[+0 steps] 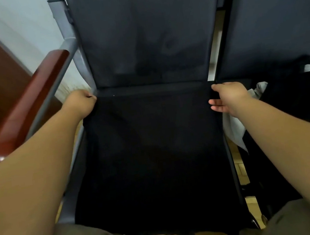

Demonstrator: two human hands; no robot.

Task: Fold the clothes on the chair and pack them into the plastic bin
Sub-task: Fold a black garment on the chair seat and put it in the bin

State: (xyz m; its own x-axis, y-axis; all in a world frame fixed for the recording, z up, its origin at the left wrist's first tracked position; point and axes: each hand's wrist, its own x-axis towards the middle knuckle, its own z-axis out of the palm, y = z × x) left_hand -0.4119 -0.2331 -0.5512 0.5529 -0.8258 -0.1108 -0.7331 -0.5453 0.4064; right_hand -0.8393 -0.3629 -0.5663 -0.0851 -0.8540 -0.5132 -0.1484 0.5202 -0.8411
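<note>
A: Where is the piece being folded?

B: The black garment (154,155) lies spread flat over the seat of the dark padded chair (146,41), its near hem drooping off the front edge at 6 o'clock. The plastic bin is not in view.

A: And the hands?

B: The left hand (81,103), at 10 o'clock, has its fingers (91,97) curled round the far-left corner. The right hand (228,96), at 2 o'clock, pinches the far-right corner between thumb and forefinger, its other fingers hanging loose.

A: How will it handle?

B: It looks like thin, matte knit: soft, limp and light, with no stiffness of its own. I'd hold it at the corners and edges, as now, so it stays taut. Black on a dark seat makes the edges hard to read.

A: Anything else around?

B: A glossy reddish wooden armrest (28,103) on a grey metal frame at 9 o'clock, and at 3 o'clock, on the neighbouring seat, a pile of dark clothes (292,103) with a pale grey cloth (233,128) trailing down.
</note>
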